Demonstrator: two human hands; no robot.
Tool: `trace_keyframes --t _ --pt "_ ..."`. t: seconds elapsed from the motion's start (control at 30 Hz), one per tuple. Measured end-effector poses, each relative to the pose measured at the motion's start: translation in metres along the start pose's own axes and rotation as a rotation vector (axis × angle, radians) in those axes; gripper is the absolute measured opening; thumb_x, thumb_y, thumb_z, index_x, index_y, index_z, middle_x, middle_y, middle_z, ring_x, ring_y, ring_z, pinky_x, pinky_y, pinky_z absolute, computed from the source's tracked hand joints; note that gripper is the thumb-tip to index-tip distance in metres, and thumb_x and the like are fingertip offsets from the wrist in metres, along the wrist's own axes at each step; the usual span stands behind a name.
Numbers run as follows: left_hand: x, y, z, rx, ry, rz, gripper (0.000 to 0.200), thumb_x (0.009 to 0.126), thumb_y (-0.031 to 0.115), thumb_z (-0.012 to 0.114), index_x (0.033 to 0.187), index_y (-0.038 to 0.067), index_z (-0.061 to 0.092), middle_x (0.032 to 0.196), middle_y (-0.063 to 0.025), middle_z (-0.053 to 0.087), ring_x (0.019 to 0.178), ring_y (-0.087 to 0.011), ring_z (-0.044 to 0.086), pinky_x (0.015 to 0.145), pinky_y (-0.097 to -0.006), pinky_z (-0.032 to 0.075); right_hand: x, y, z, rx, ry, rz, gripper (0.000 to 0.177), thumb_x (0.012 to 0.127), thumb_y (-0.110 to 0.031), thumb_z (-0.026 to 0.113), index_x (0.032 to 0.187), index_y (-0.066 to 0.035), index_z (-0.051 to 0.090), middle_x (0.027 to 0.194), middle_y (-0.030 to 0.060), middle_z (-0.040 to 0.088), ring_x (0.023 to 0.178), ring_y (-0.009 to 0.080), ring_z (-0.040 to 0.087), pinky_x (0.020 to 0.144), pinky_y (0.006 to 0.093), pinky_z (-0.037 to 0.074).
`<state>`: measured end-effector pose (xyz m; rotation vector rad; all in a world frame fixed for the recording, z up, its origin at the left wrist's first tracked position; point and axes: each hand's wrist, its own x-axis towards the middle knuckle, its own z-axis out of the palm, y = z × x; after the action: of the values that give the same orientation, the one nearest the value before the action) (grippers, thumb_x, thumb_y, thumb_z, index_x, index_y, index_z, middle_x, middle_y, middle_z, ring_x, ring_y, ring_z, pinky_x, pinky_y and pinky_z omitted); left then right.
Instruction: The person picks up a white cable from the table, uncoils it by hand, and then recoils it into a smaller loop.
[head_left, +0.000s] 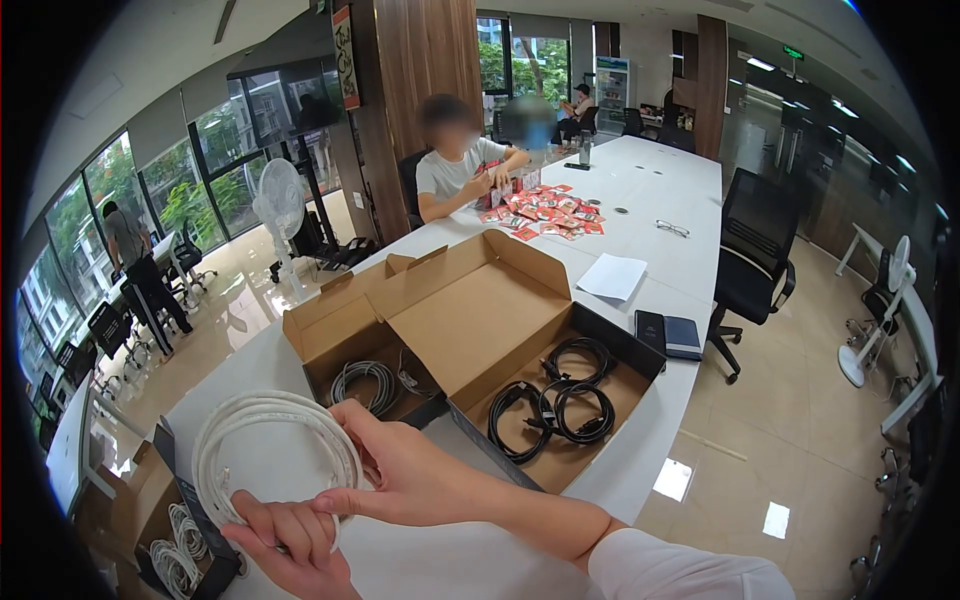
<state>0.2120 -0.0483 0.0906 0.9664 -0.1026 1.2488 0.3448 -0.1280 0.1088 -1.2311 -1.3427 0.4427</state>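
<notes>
A coil of white cable [222,425] is held up over the near end of the white table. My left hand [295,545] grips its lower edge with curled fingers. On the coil's right side, my right hand [395,465] is closed around the loops, its thumb meeting the left fingers. Just beyond stands an open cardboard box [610,465] with several coiled black cables [550,410]. Beside it, another open box [320,340] contains a grey cable coil [365,385]. At lower left, a third box [130,500] holds white cable coils [178,550].
Across the table [640,190], a seated person [450,175] handles red packets beside a pile of red packets [548,212]. White paper [612,277], a dark blue notebook [682,338] and glasses [673,228] lie on the right. An office chair [755,250] stands along the right edge.
</notes>
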Motion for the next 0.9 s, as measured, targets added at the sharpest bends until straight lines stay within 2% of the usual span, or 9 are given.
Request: trace_keyframes --t 0.13,0.23,0.33,0.43,0.53,0.63,0.73,0.83,0.9 --pt "0.008 -0.002 -0.009 -0.089 -0.091 -0.02 0.037 0.102 0.042 0.036 0.077 0.015 0.031 0.047 0.0063 0.021 0.035 -0.0034 0.014 0.036 -0.0206 0.015 0.001 0.003 0.005 -0.197 -0.019 0.09 0.052 0.083 -0.037 0.07 0.101 0.003 0.043 0.061 0.0145 0.058 0.055 0.0309 0.06 0.051 0.0364 0.046" --pt "0.014 -0.004 -0.009 -0.138 -0.101 -0.001 0.035 0.103 0.04 0.036 0.08 0.014 0.036 0.048 0.0061 0.022 0.037 -0.0039 0.016 0.037 -0.0219 0.015 0.002 0.012 0.013 -0.194 0.078 0.027 0.049 0.084 -0.038 0.069 0.094 0.002 0.043 0.055 0.0134 0.055 0.051 0.0327 0.058 0.047 0.0383 0.043" --pt "0.018 -0.004 -0.01 -0.19 0.062 -0.046 0.04 0.102 0.046 0.03 0.076 0.016 0.031 0.045 0.006 0.021 0.034 -0.0062 0.016 0.037 -0.024 0.019 0.003 0.013 0.011 -0.078 0.028 0.033 0.04 0.088 -0.03 0.066 0.099 0.004 0.048 0.056 0.0099 0.054 0.046 0.0199 0.053 0.046 0.0333 0.041" --pt "0.023 0.001 -0.014 -0.332 0.129 -0.094 0.038 0.103 0.043 0.031 0.077 0.015 0.035 0.046 0.0062 0.022 0.035 -0.006 0.018 0.039 -0.0232 0.021 0.002 0.018 0.006 0.073 -0.112 0.093 0.03 0.096 -0.02 0.056 0.115 0.002 0.053 0.066 0.0029 0.058 0.055 0.0088 0.051 0.051 0.0238 0.041" --pt "0.03 0.001 -0.025 -0.443 0.059 -0.079 0.032 0.104 0.033 0.034 0.08 0.013 0.039 0.052 0.0053 0.027 0.039 -0.0044 0.026 0.044 -0.0199 0.027 0.003 0.003 0.001 0.265 -0.244 0.294 0.031 0.098 -0.02 0.051 0.121 0.001 0.054 0.068 0.0008 0.056 0.058 0.0077 0.051 0.052 0.022 0.042" --pt "0.035 0.002 -0.034 -0.578 0.089 -0.158 0.031 0.104 0.031 0.035 0.08 0.013 0.04 0.053 0.0053 0.029 0.043 -0.0044 0.029 0.047 -0.0194 0.029 0.0 0.007 0.007 0.315 -0.249 0.268 0.036 0.098 -0.023 0.051 0.122 0.005 0.053 0.069 0.0023 0.058 0.058 0.0078 0.051 0.053 0.0236 0.044" --pt "0.036 0.005 -0.031 -0.649 0.222 -0.227 0.032 0.104 0.034 0.034 0.08 0.014 0.042 0.053 0.0066 0.029 0.043 -0.0034 0.029 0.047 -0.0205 0.028 0.001 0.009 0.005 0.436 -0.296 0.222 0.04 0.098 -0.019 0.052 0.128 0.006 0.049 0.073 0.0044 0.06 0.064 0.0091 0.054 0.059 0.024 0.048" --pt "0.036 0.008 -0.034 -0.778 0.194 -0.307 0.032 0.104 0.033 0.034 0.08 0.014 0.042 0.054 0.0067 0.03 0.044 -0.0023 0.032 0.049 -0.0203 0.03 -0.001 0.024 0.004 0.566 -0.331 0.129 0.043 0.096 -0.018 0.056 0.136 -0.002 0.048 0.084 0.0068 0.066 0.074 0.0099 0.058 0.07 0.0253 0.049" --pt "0.033 0.01 -0.03 -0.809 0.173 -0.332 0.032 0.104 0.033 0.034 0.08 0.014 0.042 0.054 0.0068 0.03 0.044 -0.0016 0.033 0.049 -0.0199 0.031 0.003 0.031 0.003 0.493 -0.321 0.054 0.042 0.094 -0.016 0.06 0.132 -0.001 0.052 0.087 0.0066 0.067 0.076 0.01 0.059 0.072 0.025 0.049"
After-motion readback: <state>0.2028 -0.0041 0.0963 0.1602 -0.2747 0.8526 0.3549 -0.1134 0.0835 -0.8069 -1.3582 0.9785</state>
